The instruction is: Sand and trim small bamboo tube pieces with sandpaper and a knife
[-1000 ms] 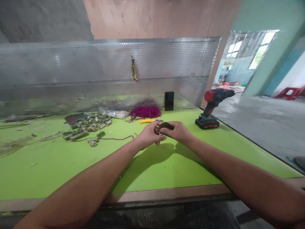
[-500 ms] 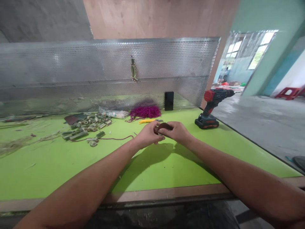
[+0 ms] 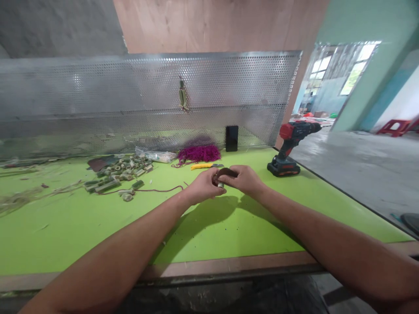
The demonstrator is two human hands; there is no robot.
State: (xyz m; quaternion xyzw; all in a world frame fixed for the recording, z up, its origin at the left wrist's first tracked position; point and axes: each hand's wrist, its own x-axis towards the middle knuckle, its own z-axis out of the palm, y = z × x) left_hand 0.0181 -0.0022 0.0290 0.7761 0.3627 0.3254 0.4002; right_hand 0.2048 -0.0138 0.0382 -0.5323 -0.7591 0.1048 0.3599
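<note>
Head view: the left hand (image 3: pixel 202 188) and right hand (image 3: pixel 245 180) are pressed close together just past the middle of the green tabletop (image 3: pixel 81 235), fingertips pinching a small dark brown strip (image 3: pixel 225 172) with a pale bit (image 3: pixel 221 185) showing under it. Looks light and maybe a little bendy, though the fingers hide a lot, so I'd hold it by the edges. Just beyond sits a yellow knife (image 3: pixel 204 166), with a cordless drill (image 3: pixel 288 148) off to the right.
</note>
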